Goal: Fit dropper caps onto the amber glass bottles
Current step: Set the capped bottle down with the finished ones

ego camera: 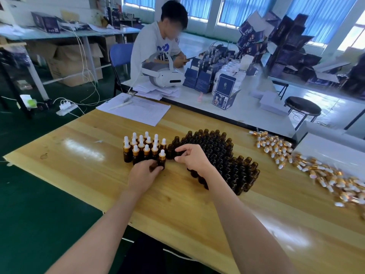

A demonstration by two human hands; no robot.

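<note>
Left hand (145, 177) grips a capped bottle (162, 160) low on its body, at the front of the capped batch (141, 147) on the table (79, 155). Right hand (195, 159): forefinger and thumb curl either side of an open bottle (172, 152) at the edge of the uncapped block (227, 161). Pinching or just short, cannot tell. Loose caps (316, 171) lie well apart, to the right.

Judged: bottles light, rigid, smooth glass, breakable, packed tight and easily toppled. Best held round the body. Take caps by the gold collar, not the soft white bulb.
</note>
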